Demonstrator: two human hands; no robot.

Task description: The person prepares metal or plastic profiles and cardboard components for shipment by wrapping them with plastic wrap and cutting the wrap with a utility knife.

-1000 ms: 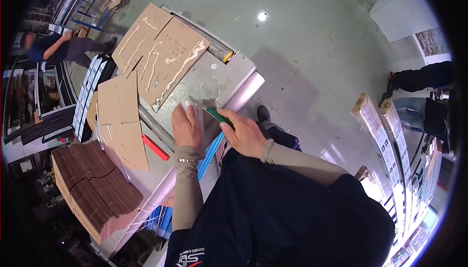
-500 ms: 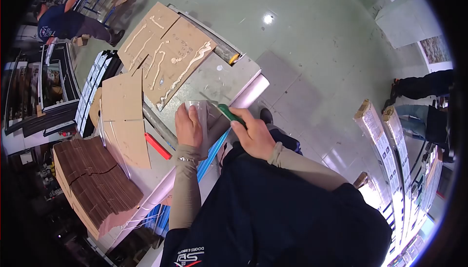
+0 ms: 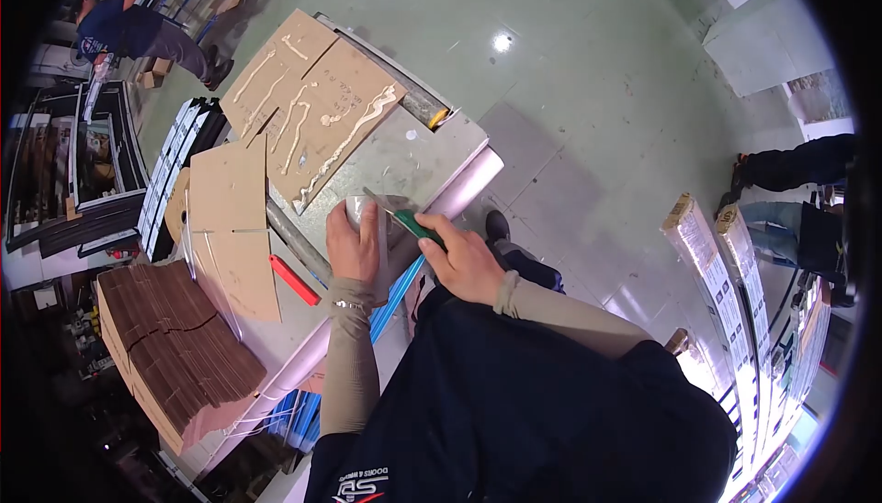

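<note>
My left hand (image 3: 356, 244) is wrapped round a translucent, whitish cylinder (image 3: 382, 238) near the table's edge; the palm side and much of the cylinder are hidden. In my right hand (image 3: 462, 262) is a green-handled knife (image 3: 418, 228), gripped by the handle. Its thin blade points up and left, overlapping the top of the cylinder close to my left fingertips. The cardboard sheet (image 3: 317, 117) ahead of my hands carries several beads of cream-coloured, foam-like material. A red tool (image 3: 294, 280) lies on the table left of my left wrist.
The grey worktable (image 3: 413, 149) has a rolled edge. A stack of folded brown cardboard (image 3: 188, 342) stands on its left end, beside a flat cardboard piece (image 3: 228, 186). Another person (image 3: 138, 30) is at far left. Wrapped long profiles (image 3: 712, 259) stand at right.
My right hand and the knife have moved left, bringing the blade over the top of the cylinder. My left hand still grips the cylinder. The person at far left has shifted slightly.
</note>
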